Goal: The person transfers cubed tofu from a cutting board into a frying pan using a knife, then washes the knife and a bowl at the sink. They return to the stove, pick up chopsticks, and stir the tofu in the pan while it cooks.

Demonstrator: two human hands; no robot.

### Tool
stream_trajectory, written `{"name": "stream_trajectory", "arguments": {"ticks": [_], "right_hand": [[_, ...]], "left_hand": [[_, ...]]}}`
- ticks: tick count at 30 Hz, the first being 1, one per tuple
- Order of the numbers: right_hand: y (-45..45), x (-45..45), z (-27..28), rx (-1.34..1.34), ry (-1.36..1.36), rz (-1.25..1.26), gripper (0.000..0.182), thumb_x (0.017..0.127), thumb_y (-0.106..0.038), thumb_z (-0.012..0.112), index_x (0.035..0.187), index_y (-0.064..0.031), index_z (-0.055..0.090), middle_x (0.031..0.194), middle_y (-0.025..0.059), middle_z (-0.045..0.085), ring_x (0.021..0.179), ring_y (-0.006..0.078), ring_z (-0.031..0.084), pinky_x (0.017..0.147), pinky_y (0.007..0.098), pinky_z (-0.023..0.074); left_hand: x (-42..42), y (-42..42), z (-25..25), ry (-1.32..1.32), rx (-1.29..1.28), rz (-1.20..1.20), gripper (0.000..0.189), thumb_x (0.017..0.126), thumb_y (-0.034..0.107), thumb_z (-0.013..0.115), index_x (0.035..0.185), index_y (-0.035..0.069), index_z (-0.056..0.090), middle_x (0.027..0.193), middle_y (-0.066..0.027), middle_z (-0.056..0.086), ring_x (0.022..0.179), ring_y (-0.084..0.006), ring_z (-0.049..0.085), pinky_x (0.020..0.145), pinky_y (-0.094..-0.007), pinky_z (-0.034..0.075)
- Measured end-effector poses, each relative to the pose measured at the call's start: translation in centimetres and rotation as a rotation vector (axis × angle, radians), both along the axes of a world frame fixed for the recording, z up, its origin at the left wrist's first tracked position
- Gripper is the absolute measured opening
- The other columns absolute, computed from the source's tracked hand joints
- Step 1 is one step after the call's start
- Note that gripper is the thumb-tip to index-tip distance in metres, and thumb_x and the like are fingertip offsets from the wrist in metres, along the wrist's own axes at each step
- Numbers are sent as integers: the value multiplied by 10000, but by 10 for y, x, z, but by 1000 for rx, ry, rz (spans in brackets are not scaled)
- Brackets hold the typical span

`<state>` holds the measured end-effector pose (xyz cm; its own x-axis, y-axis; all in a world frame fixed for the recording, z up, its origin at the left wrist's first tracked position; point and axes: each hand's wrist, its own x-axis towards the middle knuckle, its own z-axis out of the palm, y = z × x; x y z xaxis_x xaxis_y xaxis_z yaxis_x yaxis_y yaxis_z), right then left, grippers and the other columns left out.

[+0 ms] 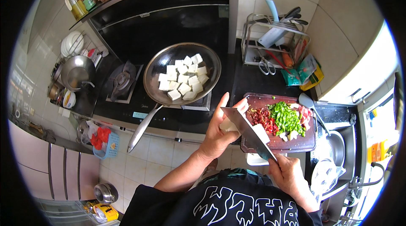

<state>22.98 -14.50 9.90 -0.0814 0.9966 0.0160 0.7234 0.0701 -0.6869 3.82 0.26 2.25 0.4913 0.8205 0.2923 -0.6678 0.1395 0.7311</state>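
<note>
A white block of tofu (229, 125) rests in my left hand (216, 135), its fingers spread around it. My right hand (288, 169) grips a kitchen cleaver (246, 130) by the handle. The blade slants across the tofu, with another white piece (261, 133) showing on its right side; whether the two are joined is hidden behind the blade. Beyond my left hand, a frying pan (152, 90) on the stove holds many white tofu cubes (183, 78). Right of the cleaver lies a wooden cutting board (295, 146) bearing chopped green peppers (284, 116), dried red chillies (262, 118), garlic and sliced meat (305, 115).
The pan's handle (144, 130) juts over the counter's front edge. A knife rack (245, 48) with cleavers and scissors (267, 66) stands behind the board. A spatula (306, 101) leans at the board's right, near the sink (349, 149). A wok (78, 72) stands left of the free burner (121, 81).
</note>
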Motion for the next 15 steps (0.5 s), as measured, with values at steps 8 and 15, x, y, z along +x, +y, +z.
{"name": "stream_trajectory", "arguments": {"ticks": [8,15], "right_hand": [[6,9,-20,-131,93,-93,142,976,-128,591,978,6,637,645,133,656,571,258,653,540,355,519],[18,33,-35,-485,677,-78,394,1068,-245,494,778,2,596,609,42,637,437,67,513,408,234,400]], "left_hand": [[14,-15,-4,-125,-297,-127,903,744,-53,518,1579,126,224,1626,-216,244,1522,-333,219,1236,-442,198],[-21,5,-36,33,-459,-431,570,849,70,576,1407,0,482,1186,-86,634,1033,-162,619,876,-293,497]]}}
